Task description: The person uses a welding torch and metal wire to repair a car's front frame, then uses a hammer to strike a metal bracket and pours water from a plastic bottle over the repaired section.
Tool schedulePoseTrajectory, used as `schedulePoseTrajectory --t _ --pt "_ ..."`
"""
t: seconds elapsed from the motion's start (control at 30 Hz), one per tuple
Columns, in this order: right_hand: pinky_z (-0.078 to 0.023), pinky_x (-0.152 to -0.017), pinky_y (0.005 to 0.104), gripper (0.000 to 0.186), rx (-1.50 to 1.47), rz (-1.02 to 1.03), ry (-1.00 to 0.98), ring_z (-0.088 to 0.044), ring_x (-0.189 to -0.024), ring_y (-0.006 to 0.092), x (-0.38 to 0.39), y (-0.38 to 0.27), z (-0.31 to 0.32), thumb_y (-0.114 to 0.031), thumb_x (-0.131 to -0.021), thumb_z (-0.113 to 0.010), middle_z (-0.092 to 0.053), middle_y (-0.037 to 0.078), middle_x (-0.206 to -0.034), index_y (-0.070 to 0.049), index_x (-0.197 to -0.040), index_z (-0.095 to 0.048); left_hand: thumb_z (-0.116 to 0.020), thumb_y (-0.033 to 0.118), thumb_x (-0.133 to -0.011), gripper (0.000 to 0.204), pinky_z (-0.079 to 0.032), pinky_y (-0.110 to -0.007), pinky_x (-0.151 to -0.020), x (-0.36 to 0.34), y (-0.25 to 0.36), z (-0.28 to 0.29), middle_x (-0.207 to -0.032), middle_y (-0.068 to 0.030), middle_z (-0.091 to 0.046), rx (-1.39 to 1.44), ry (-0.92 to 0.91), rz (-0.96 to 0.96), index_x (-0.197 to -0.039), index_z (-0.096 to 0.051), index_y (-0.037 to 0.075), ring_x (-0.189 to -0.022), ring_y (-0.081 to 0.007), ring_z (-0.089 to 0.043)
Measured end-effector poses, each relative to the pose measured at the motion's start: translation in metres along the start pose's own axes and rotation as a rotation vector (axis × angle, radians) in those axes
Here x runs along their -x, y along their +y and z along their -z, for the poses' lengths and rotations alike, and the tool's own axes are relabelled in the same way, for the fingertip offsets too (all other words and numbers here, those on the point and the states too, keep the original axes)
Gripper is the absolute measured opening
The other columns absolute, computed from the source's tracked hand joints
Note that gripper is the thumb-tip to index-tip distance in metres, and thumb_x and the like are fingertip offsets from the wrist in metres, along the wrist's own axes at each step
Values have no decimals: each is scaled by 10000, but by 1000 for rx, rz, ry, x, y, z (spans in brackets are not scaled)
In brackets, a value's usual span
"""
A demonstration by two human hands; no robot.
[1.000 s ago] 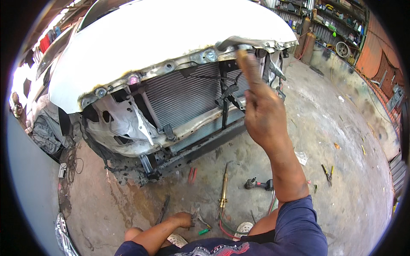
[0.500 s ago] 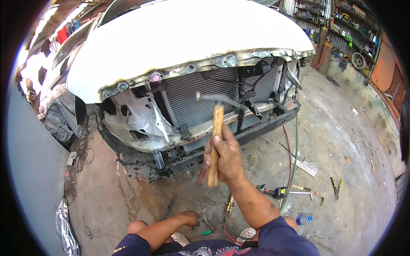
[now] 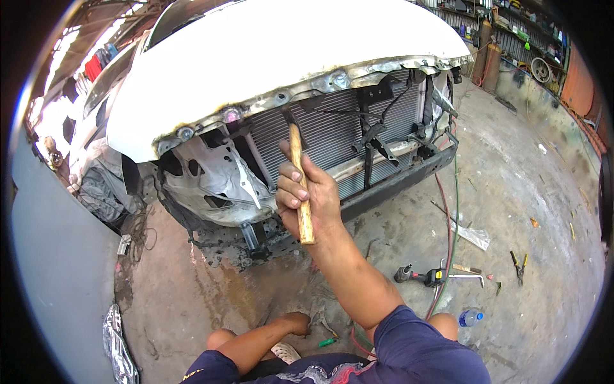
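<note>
My right hand (image 3: 322,200) is closed round the wooden handle of a hammer (image 3: 307,227), raised in front of a car with its front stripped. The hammer's dark head is up near the front edge of the white hood (image 3: 275,51), before the radiator (image 3: 332,128); whether it touches metal I cannot tell. My left hand (image 3: 298,323) is low by my knee, bent at the wrist, its fingers hidden. On the floor beside it lies a tool with a green handle (image 3: 327,342).
To the right on the concrete floor lie a cordless power tool (image 3: 436,276), pliers (image 3: 519,267), a water bottle (image 3: 471,317) and a clear plastic bag (image 3: 472,235). Red and green hoses (image 3: 453,221) run past the bumper bar (image 3: 403,179). A grey panel (image 3: 57,256) stands at left.
My right hand has moved left and up with the hammer, whose head has turned and come closer to the hood edge. The view has shifted slightly. My left hand remains low.
</note>
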State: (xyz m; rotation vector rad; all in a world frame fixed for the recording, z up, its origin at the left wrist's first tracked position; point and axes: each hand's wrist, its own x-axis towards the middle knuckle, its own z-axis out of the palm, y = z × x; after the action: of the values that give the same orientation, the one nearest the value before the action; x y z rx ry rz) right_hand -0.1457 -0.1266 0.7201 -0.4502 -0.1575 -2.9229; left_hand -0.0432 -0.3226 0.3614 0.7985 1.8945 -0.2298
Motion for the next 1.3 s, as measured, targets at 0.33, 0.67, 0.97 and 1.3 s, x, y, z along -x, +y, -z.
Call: schedulePoseTrajectory --t 0.33,0.67,0.97,1.3 --pt "-552 -571 251 297 49 -37 -177 -563 -671 87 -6 4 -6 -211 -1129 -419 -520 32 -870 36 -1288 -463 -717 522 -881 700 -471 -485 -1093 6 0 -13 -1411 -194 -644 7 22 -13 -1426 -629 92 -1310 -397 -599" --pt "-521 -453 283 309 593 -158 186 -550 -548 107 18 -33 16 -230 -1082 -532 -551 15 -793 -53 -1335 -512 -696 485 -889 622 -476 -467 -1098 19 -5 -7 -1409 -189 -644 87 120 2 -1382 -660 107 -1309 -393 -602" --pt "-503 -707 435 450 2260 -751 726 -633 -765 221 301 -243 40 -185 -940 -697 -720 131 -934 -130 -1384 -652 -737 448 -909 671 -469 -437 -1116 31 -36 -18 -1391 -248 -641 265 82 44 -1426 -616 38 -1318 -379 -606" --pt "-495 -1034 466 778 1893 -159 1871 -630 -1216 423 574 -183 252 -395 -827 -818 -670 259 -1302 -58 -1472 -543 -766 404 -905 668 -510 -418 -1073 19 -33 -7 -1375 -265 -649 303 28 92 -1420 -608 9 -1263 -377 -654"
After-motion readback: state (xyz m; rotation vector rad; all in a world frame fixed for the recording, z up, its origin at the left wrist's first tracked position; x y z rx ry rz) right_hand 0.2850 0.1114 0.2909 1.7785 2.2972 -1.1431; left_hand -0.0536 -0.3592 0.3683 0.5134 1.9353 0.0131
